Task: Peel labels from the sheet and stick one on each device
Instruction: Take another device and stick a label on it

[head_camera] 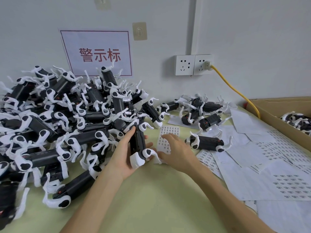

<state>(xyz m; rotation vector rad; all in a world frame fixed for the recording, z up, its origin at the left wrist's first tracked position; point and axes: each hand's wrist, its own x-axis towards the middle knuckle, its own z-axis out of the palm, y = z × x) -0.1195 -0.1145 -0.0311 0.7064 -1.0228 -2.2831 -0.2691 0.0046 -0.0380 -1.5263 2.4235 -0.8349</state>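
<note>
My left hand (123, 153) grips a black-and-white robot-dog device (138, 147) at the table's middle, thumb on its left side and fingers curled round the far side. My right hand (175, 150) lies over the small label sheet (170, 131) just right of the device. Its fingers reach down onto the sheet, and their tips are blurred. A large pile of the same devices (58, 123) fills the left of the table. Several more devices (205, 142) lie to the right, beyond the sheet.
Loose white label sheets and backing papers (269, 165) cover the right side of the yellow-green table (151, 199). A cardboard box (276, 115) holding devices stands at the far right. A yellow cable (235, 91) runs from the wall socket (193, 64) down behind the box.
</note>
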